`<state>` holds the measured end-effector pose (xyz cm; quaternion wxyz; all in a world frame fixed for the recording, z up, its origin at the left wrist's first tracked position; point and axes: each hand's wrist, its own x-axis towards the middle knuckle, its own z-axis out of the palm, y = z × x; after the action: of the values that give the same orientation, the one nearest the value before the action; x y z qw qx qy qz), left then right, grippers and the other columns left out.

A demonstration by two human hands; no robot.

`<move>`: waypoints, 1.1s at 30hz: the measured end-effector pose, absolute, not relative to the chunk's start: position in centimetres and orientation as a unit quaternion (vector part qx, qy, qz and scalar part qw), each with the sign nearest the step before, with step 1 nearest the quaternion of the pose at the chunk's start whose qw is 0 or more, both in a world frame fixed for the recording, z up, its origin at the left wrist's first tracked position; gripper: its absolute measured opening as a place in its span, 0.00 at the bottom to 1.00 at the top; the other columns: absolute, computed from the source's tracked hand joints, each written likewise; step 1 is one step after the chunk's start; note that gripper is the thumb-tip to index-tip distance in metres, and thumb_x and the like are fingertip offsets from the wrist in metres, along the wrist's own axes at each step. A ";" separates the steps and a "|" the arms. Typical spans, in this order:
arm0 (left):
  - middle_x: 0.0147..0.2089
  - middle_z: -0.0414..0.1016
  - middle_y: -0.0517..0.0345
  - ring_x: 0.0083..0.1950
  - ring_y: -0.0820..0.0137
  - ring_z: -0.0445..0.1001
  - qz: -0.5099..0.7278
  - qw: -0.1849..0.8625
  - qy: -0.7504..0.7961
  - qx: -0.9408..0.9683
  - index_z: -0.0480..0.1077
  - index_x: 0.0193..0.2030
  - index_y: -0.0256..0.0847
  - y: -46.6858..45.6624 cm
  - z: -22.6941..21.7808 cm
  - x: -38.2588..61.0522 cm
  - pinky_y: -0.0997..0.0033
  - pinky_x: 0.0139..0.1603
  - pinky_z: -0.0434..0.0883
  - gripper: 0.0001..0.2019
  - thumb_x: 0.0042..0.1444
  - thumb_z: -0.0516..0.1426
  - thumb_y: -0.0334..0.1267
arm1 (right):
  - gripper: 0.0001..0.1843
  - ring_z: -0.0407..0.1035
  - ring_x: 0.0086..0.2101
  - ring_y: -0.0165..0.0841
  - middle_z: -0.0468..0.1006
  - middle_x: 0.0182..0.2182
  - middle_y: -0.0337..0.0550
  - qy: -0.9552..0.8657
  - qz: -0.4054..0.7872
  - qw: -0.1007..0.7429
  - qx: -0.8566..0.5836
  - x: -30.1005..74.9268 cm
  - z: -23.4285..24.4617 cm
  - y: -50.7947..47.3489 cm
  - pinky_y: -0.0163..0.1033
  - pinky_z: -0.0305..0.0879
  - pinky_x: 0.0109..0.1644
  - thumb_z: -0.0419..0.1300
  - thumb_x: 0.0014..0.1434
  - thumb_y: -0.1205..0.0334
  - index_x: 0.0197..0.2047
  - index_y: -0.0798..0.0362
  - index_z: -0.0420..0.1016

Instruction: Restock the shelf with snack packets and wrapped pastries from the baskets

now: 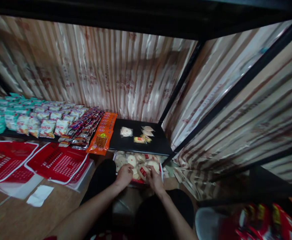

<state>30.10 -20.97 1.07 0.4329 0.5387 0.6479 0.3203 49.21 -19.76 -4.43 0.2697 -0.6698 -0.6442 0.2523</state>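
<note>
Between my knees, a box [137, 182] of round, pale, individually wrapped pastries [131, 160] sits below the black shelf [120, 144]. My right hand [156, 180] is over the box's right side, its fingers closed on a wrapped pastry [143, 171] with a red label. Over the left side is my left hand [124, 176], thumb and fingers drawn together at the pastries; whatever they pinch is too small to make out. On the shelf above lie a white packet [126, 131], a yellow packet [139, 140] and a few pale wrapped pieces [148, 130].
Left along the shelf stand an orange snack bag [102, 135], dark purple packets [85, 125] and rows of white and teal bags [45, 126]. Red baskets [60, 163] rest on the floor at left, near white paper [40, 195]. Black shelf posts and striped curtains [98, 66] surround me.
</note>
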 end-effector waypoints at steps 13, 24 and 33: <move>0.44 0.71 0.51 0.38 0.71 0.74 0.426 0.580 0.576 0.389 0.60 0.57 0.38 -21.0 0.7 31.4 0.75 0.33 0.71 0.25 0.53 0.58 0.42 | 0.29 0.69 0.25 0.31 0.75 0.23 0.36 -0.472 0.554 0.419 -0.542 48.1 2.8 -18.6 0.36 0.65 0.31 0.67 0.39 0.45 0.42 0.52 0.70; 0.27 0.69 0.63 0.22 0.80 0.64 0.446 0.619 0.537 0.360 0.68 0.33 0.36 -17.1 1.6 29.5 0.82 0.17 0.55 0.15 0.43 0.63 0.44 | 0.29 0.70 0.26 0.29 0.77 0.27 0.36 -0.520 0.626 0.315 -0.488 46.4 5.2 -14.0 0.33 0.64 0.32 0.69 0.40 0.49 0.43 0.54 0.70; 0.28 0.68 0.63 0.26 0.78 0.66 0.494 0.594 0.556 0.307 0.65 0.34 0.38 -14.9 0.1 30.0 0.81 0.20 0.58 0.11 0.49 0.59 0.42 | 0.30 0.73 0.30 0.34 0.79 0.29 0.42 -0.444 0.598 0.393 -0.539 45.1 4.0 -13.0 0.38 0.68 0.36 0.70 0.37 0.46 0.41 0.54 0.73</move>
<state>29.99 -14.90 0.12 0.5936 0.3072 0.5563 0.4937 45.06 -12.96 4.02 0.3935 -0.5387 -0.4441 0.5982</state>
